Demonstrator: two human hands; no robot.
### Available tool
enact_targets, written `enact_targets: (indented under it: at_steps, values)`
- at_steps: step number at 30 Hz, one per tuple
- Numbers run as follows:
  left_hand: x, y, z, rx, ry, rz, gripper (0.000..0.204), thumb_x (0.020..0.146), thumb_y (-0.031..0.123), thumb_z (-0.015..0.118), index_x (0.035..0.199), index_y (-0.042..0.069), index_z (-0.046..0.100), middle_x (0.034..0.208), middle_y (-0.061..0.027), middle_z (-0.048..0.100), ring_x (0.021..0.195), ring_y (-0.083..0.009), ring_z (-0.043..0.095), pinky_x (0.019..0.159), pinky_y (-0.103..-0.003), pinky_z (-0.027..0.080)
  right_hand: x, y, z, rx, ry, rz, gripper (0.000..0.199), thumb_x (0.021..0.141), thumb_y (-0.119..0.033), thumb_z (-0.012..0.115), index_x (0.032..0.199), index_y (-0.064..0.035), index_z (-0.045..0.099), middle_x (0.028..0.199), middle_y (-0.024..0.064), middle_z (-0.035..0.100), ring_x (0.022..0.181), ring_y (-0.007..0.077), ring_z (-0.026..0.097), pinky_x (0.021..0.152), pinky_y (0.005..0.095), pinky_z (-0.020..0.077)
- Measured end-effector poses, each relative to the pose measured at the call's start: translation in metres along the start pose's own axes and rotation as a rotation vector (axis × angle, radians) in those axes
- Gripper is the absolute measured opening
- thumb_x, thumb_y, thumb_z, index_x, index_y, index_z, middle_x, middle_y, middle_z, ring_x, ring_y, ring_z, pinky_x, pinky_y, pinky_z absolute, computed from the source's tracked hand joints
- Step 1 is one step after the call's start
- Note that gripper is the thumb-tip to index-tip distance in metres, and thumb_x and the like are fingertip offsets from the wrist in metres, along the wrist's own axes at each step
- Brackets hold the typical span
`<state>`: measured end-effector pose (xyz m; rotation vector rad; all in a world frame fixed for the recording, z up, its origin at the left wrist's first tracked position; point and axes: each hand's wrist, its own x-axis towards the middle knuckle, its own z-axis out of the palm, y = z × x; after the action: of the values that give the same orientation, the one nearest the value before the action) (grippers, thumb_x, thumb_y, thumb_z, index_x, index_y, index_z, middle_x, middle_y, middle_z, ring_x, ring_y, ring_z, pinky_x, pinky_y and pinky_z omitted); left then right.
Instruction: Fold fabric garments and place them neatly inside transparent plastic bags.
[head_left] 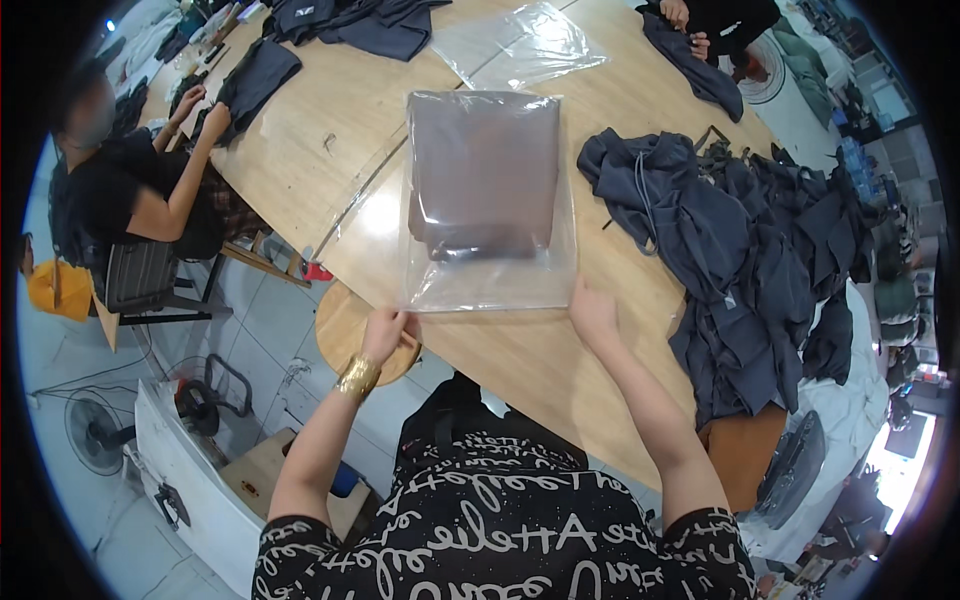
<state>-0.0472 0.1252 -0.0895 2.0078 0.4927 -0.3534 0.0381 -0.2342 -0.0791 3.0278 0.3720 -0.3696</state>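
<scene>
A clear plastic bag (490, 287) lies flat on the wooden table in front of me, with a folded brownish-grey garment (487, 170) inside. Its near end hangs loose past the fold of cloth. At the near left corner, my left hand (385, 335) pinches the plastic between thumb and fingers; a gold cuff circles that wrist. My right hand (596, 318) grips the near right corner, its fingers partly hidden by the back of the hand. Both forearms reach up from the lower edge.
A heap of dark grey garments (745, 270) covers the table's right side. Another clear plastic bag (525, 45) lies beyond mine. A round wooden stool (350, 335) stands below the table's left edge. Co-workers handle dark cloth at left (150, 190) and far right (705, 40).
</scene>
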Motion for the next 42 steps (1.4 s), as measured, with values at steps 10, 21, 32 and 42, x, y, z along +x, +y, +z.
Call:
enact_targets:
  at_steps: [10, 21, 32, 42]
  values:
    - [0.063, 0.157, 0.034, 0.436, 0.403, 0.813, 0.055, 0.086, 0.037, 0.058, 0.136, 0.022, 0.041, 0.145, -0.0083, 0.032, 0.133, -0.0327, 0.027, 0.106, -0.05, 0.02, -0.007, 0.051, -0.029, 1.462, -0.381, 0.448, 0.029, 0.087, -0.025, 0.057, 0.107, -0.0038, 0.057, 0.071, 0.007, 0.063, 0.059, 0.0104, 0.059, 0.05, 0.0277, 0.0465]
    - [-0.003, 0.089, 0.084, 0.172, -0.399, 0.325, 0.039, 0.082, 0.036, 0.065, 0.109, 0.009, 0.056, 0.101, -0.0052, 0.061, 0.088, -0.0226, 0.061, 0.076, -0.037, 0.048, -0.046, 0.0, 0.013, 1.631, -0.135, 0.366, 0.016, 0.09, -0.016, 0.056, 0.086, -0.0023, 0.062, 0.068, 0.0041, 0.061, 0.056, 0.0097, 0.056, 0.054, 0.0223, 0.0467]
    - [-0.059, 0.05, 0.127, -0.937, -0.702, -0.449, 0.023, 0.088, 0.022, 0.063, 0.1, 0.003, 0.058, 0.085, -0.0009, 0.061, 0.075, -0.0083, 0.059, 0.074, -0.026, 0.054, -0.075, -0.066, 0.002, 1.721, -0.444, 0.549, 0.028, 0.082, -0.025, 0.069, 0.067, -0.0104, 0.051, 0.057, -0.0039, 0.049, 0.05, 0.0058, 0.043, 0.049, 0.0215, 0.0318]
    - [-0.059, 0.05, 0.149, -1.104, -0.486, -0.402, 0.018, 0.088, 0.016, 0.062, 0.095, 0.001, 0.056, 0.084, -0.0046, 0.06, 0.077, -0.0105, 0.06, 0.072, -0.025, 0.054, -0.082, -0.061, 0.009, 1.24, -0.26, 0.342, 0.019, 0.088, -0.02, 0.062, 0.077, -0.0045, 0.056, 0.067, 0.002, 0.059, 0.056, 0.0077, 0.054, 0.05, 0.0225, 0.0437]
